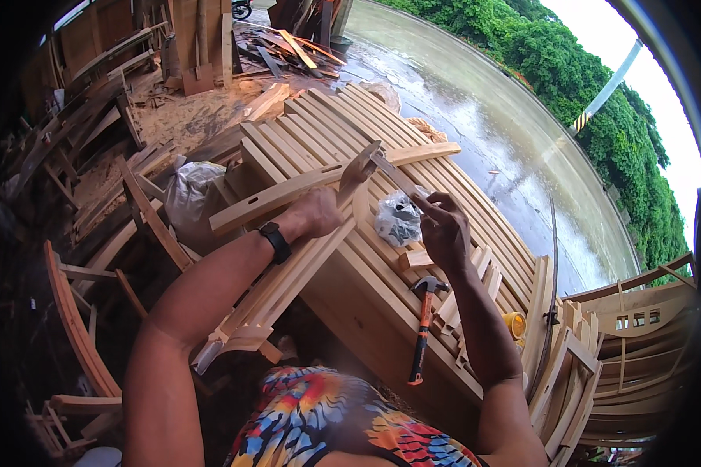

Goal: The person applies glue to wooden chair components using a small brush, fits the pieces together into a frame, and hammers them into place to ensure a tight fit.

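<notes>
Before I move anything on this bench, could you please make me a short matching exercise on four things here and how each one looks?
Things:
1. Hammer
2. Plastic bag beside the right hand
3. Watch
4. Wooden rail just beyond the left hand

Looks:
A. Black, worn on the wrist
B. Pale, with slots cut into it
C. Orange and black handle
D. See-through, with dark contents

Pairs: 1-C, 2-D, 3-A, 4-B.
</notes>
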Demonstrator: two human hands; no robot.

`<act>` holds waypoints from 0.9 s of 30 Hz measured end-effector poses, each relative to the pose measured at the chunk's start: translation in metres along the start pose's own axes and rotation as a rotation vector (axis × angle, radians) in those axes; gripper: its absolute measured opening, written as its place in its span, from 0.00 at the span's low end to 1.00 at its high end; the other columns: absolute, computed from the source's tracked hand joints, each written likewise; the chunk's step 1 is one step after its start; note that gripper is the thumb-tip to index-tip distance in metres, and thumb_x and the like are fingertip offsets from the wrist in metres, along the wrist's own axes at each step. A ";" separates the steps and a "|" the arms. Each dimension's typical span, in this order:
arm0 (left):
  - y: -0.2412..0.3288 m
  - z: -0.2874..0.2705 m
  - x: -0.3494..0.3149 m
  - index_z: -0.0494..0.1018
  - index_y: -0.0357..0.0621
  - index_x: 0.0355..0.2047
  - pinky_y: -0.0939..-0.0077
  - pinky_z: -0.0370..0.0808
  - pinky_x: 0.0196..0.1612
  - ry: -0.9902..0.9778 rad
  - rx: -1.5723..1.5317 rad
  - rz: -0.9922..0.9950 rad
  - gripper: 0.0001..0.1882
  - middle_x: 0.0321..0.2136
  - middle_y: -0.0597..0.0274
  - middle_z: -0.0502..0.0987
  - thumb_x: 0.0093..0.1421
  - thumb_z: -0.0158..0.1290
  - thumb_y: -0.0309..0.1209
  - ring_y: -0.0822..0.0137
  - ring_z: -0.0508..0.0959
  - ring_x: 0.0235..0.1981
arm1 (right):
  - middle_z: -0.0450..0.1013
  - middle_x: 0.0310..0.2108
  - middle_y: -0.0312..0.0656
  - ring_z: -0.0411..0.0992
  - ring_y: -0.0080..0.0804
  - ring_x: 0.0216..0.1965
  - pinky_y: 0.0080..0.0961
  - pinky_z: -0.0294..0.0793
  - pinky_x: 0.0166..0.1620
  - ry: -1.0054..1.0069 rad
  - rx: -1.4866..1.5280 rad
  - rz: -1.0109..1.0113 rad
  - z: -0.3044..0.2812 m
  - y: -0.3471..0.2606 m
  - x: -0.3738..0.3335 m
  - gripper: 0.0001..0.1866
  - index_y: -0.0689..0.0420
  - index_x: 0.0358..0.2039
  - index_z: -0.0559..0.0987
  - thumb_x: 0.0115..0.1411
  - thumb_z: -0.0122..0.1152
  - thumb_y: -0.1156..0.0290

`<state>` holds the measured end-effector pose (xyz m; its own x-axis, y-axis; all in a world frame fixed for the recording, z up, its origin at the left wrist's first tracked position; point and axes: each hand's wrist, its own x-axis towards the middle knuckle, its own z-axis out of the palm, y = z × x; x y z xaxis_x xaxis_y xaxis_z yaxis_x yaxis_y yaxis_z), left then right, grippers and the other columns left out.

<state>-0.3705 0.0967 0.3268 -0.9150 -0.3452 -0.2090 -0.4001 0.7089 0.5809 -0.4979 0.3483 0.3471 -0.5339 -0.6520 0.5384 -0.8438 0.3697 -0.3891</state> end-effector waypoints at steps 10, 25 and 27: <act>-0.014 0.005 0.008 0.76 0.22 0.48 0.59 0.75 0.59 0.027 0.033 0.073 0.26 0.49 0.26 0.78 0.57 0.53 0.35 0.39 0.79 0.55 | 0.82 0.40 0.43 0.81 0.43 0.37 0.38 0.80 0.41 -0.195 -0.129 -0.113 -0.062 -0.048 0.019 0.21 0.46 0.48 0.87 0.56 0.62 0.81; -0.006 -0.001 0.004 0.78 0.21 0.43 0.58 0.76 0.57 0.018 0.018 0.031 0.25 0.45 0.26 0.80 0.51 0.54 0.34 0.39 0.81 0.51 | 0.81 0.43 0.56 0.82 0.52 0.43 0.40 0.79 0.48 -0.213 -0.074 0.199 -0.041 -0.049 0.009 0.16 0.58 0.51 0.84 0.64 0.58 0.73; -0.002 -0.001 0.003 0.78 0.22 0.44 0.58 0.76 0.57 0.017 0.013 0.030 0.25 0.45 0.26 0.79 0.52 0.54 0.34 0.39 0.80 0.51 | 0.81 0.43 0.56 0.81 0.53 0.43 0.41 0.79 0.49 -0.179 -0.083 0.186 -0.035 -0.042 0.005 0.15 0.58 0.49 0.85 0.64 0.57 0.73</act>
<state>-0.3719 0.0933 0.3258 -0.9256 -0.3340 -0.1778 -0.3731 0.7269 0.5765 -0.4671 0.3526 0.3928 -0.6681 -0.6717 0.3202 -0.7378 0.5421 -0.4022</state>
